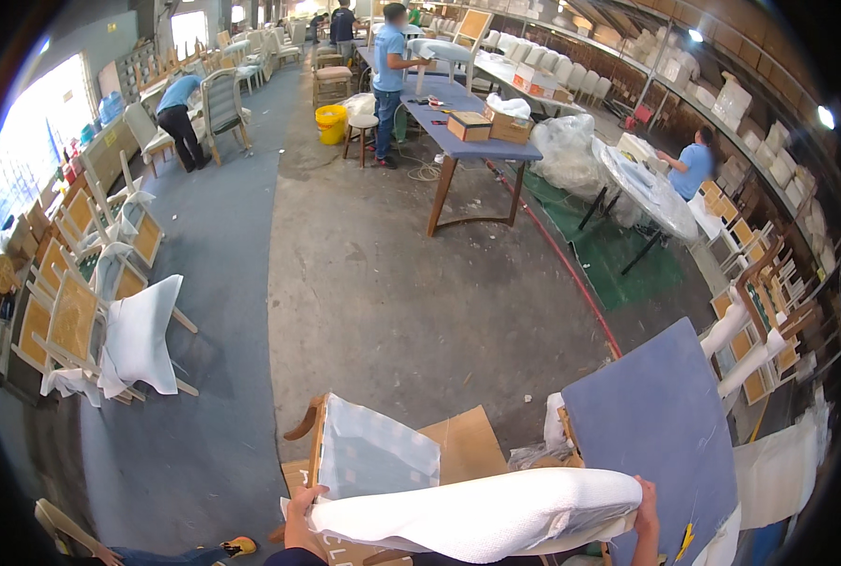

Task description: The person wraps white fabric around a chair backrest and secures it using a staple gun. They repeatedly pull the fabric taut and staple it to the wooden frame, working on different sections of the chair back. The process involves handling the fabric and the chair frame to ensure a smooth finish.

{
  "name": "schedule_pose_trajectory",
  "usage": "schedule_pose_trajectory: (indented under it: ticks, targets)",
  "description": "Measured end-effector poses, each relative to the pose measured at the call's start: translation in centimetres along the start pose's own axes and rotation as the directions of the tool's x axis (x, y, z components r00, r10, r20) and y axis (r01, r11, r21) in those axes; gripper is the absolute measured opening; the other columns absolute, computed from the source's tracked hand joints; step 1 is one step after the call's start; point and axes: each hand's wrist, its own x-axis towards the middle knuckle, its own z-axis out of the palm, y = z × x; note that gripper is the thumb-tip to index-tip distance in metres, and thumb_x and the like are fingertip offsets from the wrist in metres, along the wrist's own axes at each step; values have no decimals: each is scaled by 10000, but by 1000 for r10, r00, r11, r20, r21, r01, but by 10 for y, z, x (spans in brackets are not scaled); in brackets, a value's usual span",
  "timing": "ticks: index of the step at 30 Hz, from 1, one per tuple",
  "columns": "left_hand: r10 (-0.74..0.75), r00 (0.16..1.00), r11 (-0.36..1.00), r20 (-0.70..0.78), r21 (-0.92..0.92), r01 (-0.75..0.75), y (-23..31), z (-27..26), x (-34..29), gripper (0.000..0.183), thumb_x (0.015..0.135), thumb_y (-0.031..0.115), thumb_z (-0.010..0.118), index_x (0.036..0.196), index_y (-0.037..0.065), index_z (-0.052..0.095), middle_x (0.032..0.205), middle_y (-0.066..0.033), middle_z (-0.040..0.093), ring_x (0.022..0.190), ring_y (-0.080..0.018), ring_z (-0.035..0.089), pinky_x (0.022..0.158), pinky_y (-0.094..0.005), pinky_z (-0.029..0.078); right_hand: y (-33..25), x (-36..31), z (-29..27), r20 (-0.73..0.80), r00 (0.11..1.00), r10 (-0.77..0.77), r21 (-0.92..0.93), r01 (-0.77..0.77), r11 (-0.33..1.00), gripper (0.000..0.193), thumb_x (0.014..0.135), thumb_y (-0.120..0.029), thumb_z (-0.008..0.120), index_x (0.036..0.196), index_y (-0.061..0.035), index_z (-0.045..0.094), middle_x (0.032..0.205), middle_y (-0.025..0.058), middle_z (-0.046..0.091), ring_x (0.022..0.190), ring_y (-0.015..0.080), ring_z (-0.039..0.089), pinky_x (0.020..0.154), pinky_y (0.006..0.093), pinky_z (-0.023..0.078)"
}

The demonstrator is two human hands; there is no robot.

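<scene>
A long white padded piece in textured fabric (pixel 477 509) lies crosswise right in front of me, its cover loose and wrinkled near the right end. My left hand (pixel 302 511) is closed on its left end, by the edge of the fabric. At the other end my right hand (pixel 646 507) curls round the padded edge. Just beyond it is a wooden frame with pale grey-blue cloth (pixel 378 455) and a curved brown leg (pixel 303 424). I cannot tell whether the white piece is joined to that frame. Flattened cardboard (pixel 468 443) shows behind and beneath.
A blue-topped table (pixel 647 424) stands close on my right, with a yellow-handled tool (pixel 687 540) on it. Stacked chair frames (pixel 81 311) line the left. Farther off are another blue table (pixel 477 141), a yellow bucket (pixel 330 124) and several co-workers. Someone's shoe (pixel 241 545) shows at lower left.
</scene>
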Motion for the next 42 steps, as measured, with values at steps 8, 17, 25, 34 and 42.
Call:
schedule_pose_trajectory:
  ticks: [8,17,25,34,42]
  targets:
    - [193,918,969,-347,213,-123,3,65,-20,757,621,346,846,1151,-147,622,1008,-240,702,797,-313,705,721,-399,566,110,65,-84,198,968,153,542,-238,806,535,847,-404,468,1117,19,653,1000,142,708,910,296,686,847,436,550]
    - [535,631,840,-561,436,-324,45,140,-199,770,628,290,855,1165,-173,554,965,-194,689,831,-258,663,736,-357,535,209,140,-159,-187,979,78,864,126,487,488,977,-403,420,1164,-28,671,1071,102,704,952,273,678,845,418,556]
    - [793,482,609,-372,520,-599,172,355,-501,336,717,202,818,864,-73,692,720,-66,656,590,-128,576,562,-301,462,172,240,-318,-482,861,164,798,354,488,449,1005,-378,439,1182,-39,674,1083,91,695,965,252,670,836,404,553]
    - [923,374,374,-91,439,-817,210,608,-580,417,813,309,818,939,-69,697,747,-56,663,602,-122,559,579,-301,472,225,359,-540,-745,663,69,441,414,796,422,1016,-361,453,1183,-46,678,1089,81,690,974,234,665,825,390,551]
    - [939,173,-51,298,616,-786,218,780,-574,618,873,471,754,1090,-83,586,950,-278,697,894,-420,690,824,-464,529,303,358,-571,-772,625,-116,233,449,863,399,1025,-347,465,1184,-52,682,1094,73,685,982,217,659,815,378,549]
